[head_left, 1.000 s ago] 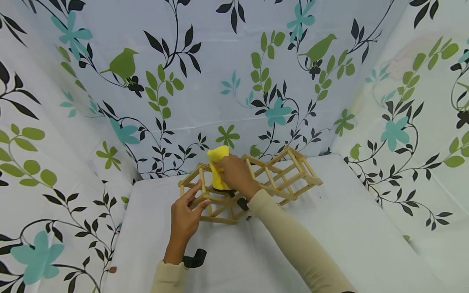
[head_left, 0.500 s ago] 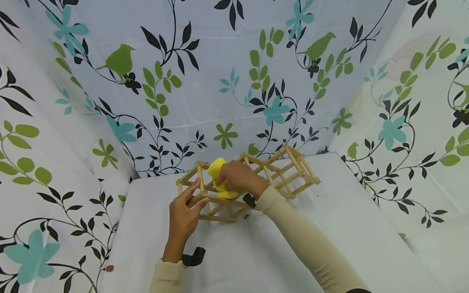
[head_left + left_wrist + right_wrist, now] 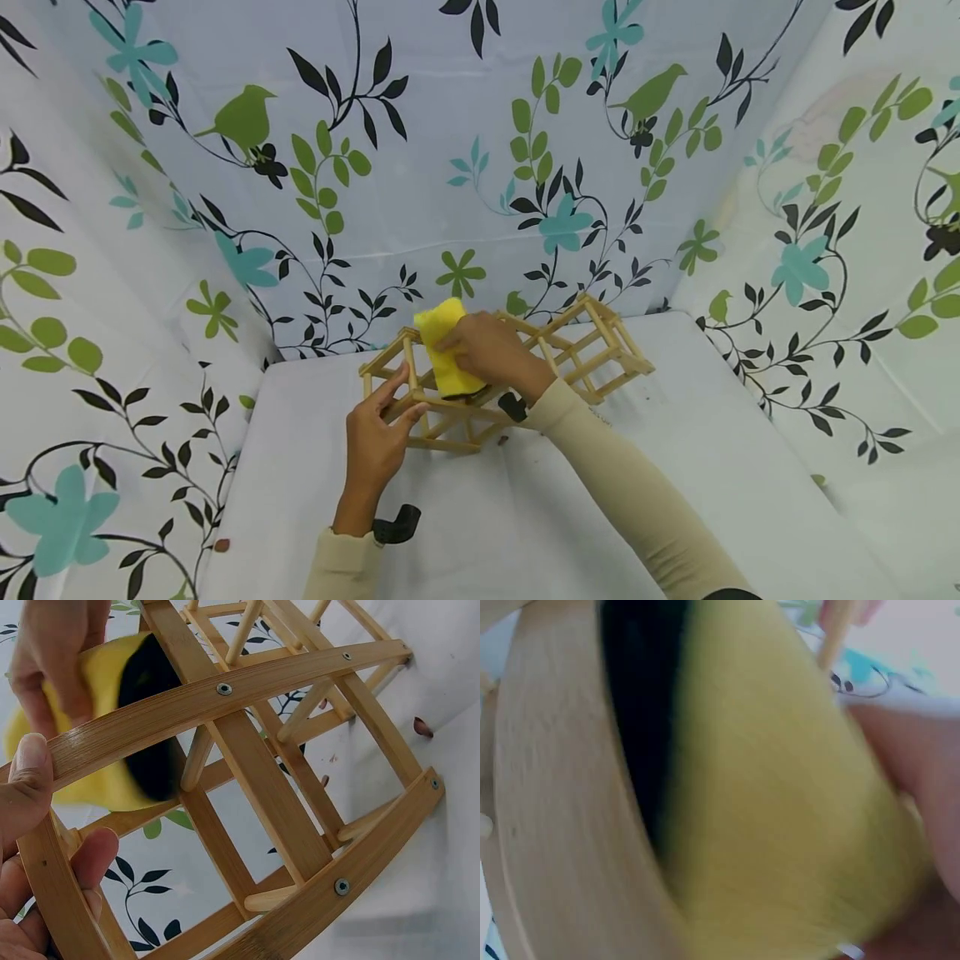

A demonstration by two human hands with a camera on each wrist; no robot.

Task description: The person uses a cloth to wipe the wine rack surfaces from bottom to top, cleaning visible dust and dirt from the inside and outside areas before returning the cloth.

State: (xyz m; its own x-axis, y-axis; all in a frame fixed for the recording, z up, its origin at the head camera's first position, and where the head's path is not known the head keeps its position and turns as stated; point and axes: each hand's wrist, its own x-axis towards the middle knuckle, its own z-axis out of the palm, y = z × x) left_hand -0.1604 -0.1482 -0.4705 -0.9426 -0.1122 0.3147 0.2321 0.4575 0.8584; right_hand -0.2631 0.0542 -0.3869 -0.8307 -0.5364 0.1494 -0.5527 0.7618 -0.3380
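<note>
A slatted wooden rack (image 3: 636,365) with curved rails, like a wine rack, stands on the white-covered surface. My left hand (image 3: 375,446) grips its left end; in the left wrist view the thumb lies on a curved rail (image 3: 247,681) and the fingers curl below. My right hand (image 3: 498,354) pinches a yellow cloth (image 3: 448,367) with a black side, over the rack's left half. The black side (image 3: 154,769) lies among the slats in the left wrist view. Blurred in the right wrist view, the cloth (image 3: 765,795) lies along a wooden rail (image 3: 562,765), with part of the right hand behind it.
Patterned white sheets (image 3: 420,192) with leaves and birds rise behind and on both sides. The white surface (image 3: 585,517) extends in front of the rack. A small brown scrap (image 3: 423,727) lies beside the rack.
The right hand moved the cloth down and toward me along the rack, bunching it, then back up and away. The left hand keeps its grip; the rack stays in place.
</note>
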